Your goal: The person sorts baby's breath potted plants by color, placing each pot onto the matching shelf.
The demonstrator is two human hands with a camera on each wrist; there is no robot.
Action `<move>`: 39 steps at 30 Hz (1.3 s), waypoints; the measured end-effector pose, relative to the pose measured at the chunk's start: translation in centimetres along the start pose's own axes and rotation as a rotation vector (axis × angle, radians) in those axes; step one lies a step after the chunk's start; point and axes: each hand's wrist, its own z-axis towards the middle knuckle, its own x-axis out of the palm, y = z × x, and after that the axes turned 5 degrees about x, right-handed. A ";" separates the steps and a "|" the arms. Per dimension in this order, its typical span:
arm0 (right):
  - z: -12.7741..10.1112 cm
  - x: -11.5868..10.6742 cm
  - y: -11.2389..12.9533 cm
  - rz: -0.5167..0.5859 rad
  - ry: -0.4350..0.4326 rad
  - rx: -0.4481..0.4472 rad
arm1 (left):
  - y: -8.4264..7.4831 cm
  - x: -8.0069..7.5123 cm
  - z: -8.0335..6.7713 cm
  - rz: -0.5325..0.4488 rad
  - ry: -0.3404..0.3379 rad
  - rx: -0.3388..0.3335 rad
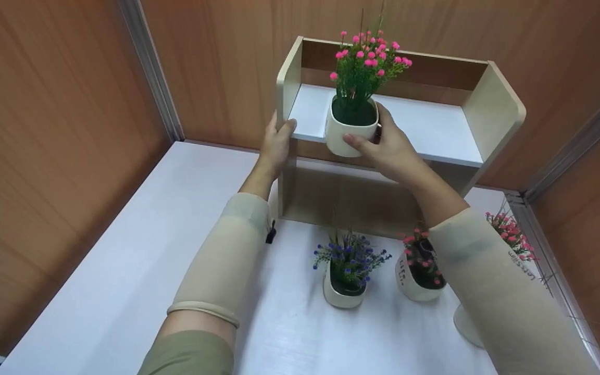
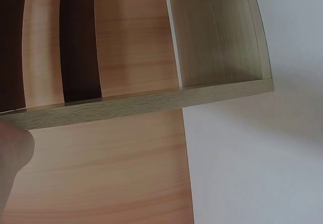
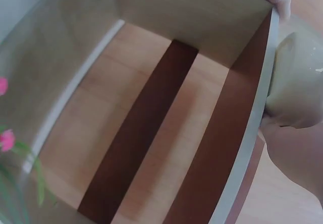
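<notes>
My right hand holds a white pot of pink artificial flowers, thumb on its front. The pot is upright at the front edge of the upper board of a small wooden shelf; whether its base touches the board I cannot tell. My left hand grips the shelf's left side panel, its thumb on the front edge. In the left wrist view, part of that hand shows against the panel edge. The right wrist view catches the pot beside the shelf's board edge.
On the white table before the shelf stand a pot of blue-purple flowers and a pot of red flowers. Another plant with pink-red flowers is partly behind my right sleeve. Wooden panels enclose the table.
</notes>
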 end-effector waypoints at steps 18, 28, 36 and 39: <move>3.6 0.4 1.4 -0.137 -0.103 0.154 | 0.4 1.7 0.3 -0.036 -0.024 -0.034; 4.5 0.6 1.6 -0.206 -0.145 0.169 | 0.1 2.3 0.1 -0.007 -0.030 -0.102; 4.4 0.5 1.6 -0.245 -0.113 0.152 | -0.2 2.1 -0.2 -0.009 -0.032 -0.086; 4.2 0.4 1.5 -0.239 -0.117 0.169 | -0.1 2.1 -0.2 -0.014 -0.010 -0.057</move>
